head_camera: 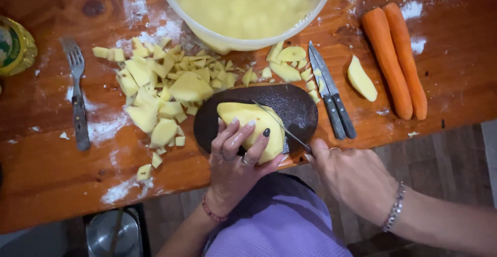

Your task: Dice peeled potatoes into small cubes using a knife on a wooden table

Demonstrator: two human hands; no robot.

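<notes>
left hand (pixel 239 151) curls over a peeled potato (pixel 253 127), pinning it to the dark board (pixel 295 106), while right hand (pixel 352 176) grips a knife (pixel 282 126) slicing in.

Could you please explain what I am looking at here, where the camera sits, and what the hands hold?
This is one view from a camera worn on a person's head, looking down at their own bare hands over a wooden table. The left hand steadies a peeled potato on a dark oval board. The right hand holds a knife across it. Around lie cut potato pieces, a large bowl, two spare knives, two carrots and a fork.
</notes>
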